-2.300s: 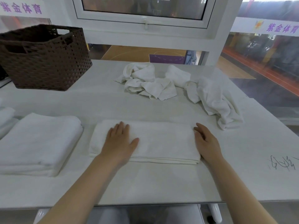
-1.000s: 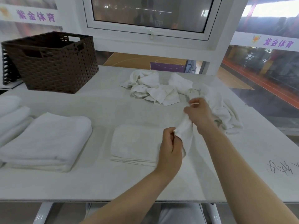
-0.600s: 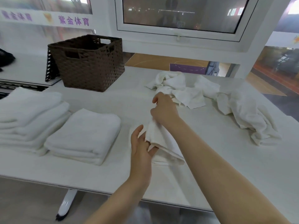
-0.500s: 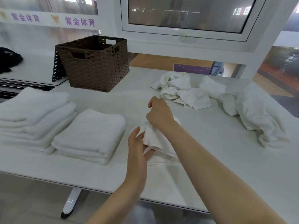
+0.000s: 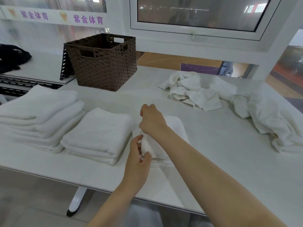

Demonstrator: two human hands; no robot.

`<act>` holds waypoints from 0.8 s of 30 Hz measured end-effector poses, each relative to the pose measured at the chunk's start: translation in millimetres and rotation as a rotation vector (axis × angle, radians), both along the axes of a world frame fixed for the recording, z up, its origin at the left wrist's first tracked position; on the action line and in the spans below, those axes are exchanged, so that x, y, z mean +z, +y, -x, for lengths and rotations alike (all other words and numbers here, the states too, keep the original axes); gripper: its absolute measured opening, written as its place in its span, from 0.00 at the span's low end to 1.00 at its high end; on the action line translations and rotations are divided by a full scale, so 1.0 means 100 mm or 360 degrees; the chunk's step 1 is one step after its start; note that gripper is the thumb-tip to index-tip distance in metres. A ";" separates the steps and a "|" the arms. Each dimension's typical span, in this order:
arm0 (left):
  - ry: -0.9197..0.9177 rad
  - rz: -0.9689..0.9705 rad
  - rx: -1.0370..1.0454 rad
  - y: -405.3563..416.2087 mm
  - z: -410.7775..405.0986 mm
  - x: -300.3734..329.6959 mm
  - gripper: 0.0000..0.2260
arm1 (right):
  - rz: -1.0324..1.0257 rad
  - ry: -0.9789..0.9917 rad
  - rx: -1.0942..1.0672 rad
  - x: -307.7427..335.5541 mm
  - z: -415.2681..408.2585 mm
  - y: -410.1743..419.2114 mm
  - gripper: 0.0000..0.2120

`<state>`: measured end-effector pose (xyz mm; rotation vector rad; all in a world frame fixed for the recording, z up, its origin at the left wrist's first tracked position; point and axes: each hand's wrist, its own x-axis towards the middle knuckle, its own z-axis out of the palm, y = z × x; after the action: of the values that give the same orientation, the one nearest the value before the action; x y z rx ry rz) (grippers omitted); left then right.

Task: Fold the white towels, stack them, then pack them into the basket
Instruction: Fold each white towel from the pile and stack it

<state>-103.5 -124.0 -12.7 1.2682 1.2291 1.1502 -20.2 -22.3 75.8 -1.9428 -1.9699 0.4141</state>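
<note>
1. The white desk [image 5: 221, 161] carries everything; one leg shows beneath its near edge.
2. One brown woven basket [image 5: 105, 63] stands upright at the far left of the desk, well apart from both hands, with a dark perforated panel [image 5: 66, 66] leaning at its left side.
3. Two heaps of unfolded towels lie far right: a crumpled heap [image 5: 188, 90] in the middle distance and a larger loose heap [image 5: 268, 118] by the right edge.
4. Two stacks of folded towels sit at the left: a broad stack [image 5: 39, 115] at the edge and a smaller stack [image 5: 100, 135] just beside the hands. How many towels each holds cannot be told.
5. One towel being folded [image 5: 173, 126] lies between the smaller stack and the loose heap, mostly under the right forearm.
6. The right hand [image 5: 152, 120], fingers curled, grips the towel's far left corner, reaching across it.
7. The left hand [image 5: 137, 161] pinches the towel's near left edge between thumb and fingers.
8. A dark object [image 5: 11, 56] lies on the neighbouring surface, far left.
</note>
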 end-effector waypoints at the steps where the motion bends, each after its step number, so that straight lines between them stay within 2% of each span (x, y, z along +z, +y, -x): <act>1: -0.0028 0.0003 -0.0006 0.00 0.00 0.01 0.23 | 0.0005 0.0008 0.0033 0.00 0.02 0.01 0.16; 4: -0.0043 -0.0024 -0.0007 -0.01 0.02 0.03 0.22 | -0.0009 0.0040 0.0183 -0.04 0.03 0.04 0.17; 7: 0.0067 -0.0094 -0.0022 -0.05 0.04 0.02 0.25 | 0.0020 -0.0138 0.0227 -0.05 -0.17 0.12 0.19; 10: 0.0106 -0.0123 -0.0008 -0.06 0.08 -0.04 0.28 | 0.0242 -0.0258 0.0251 -0.03 -0.49 0.17 0.22; 12: 0.0100 -0.0150 0.0021 -0.06 0.09 -0.08 0.26 | 0.0370 -0.0187 0.0315 -0.04 -0.67 0.16 0.22; 19: 0.0039 -0.0119 0.0021 -0.04 0.10 -0.02 0.19 | 0.0400 -0.0018 0.0430 -0.15 -1.04 0.13 0.13; 24: -0.0052 -0.0069 0.0002 0.01 0.14 -0.06 0.21 | 0.0300 0.0217 0.0466 -0.18 -1.08 0.07 0.09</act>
<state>-117.4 -122.7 -18.3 1.2761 1.1864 1.1997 87.5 -15.6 57.7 -1.6779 -2.1972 0.8121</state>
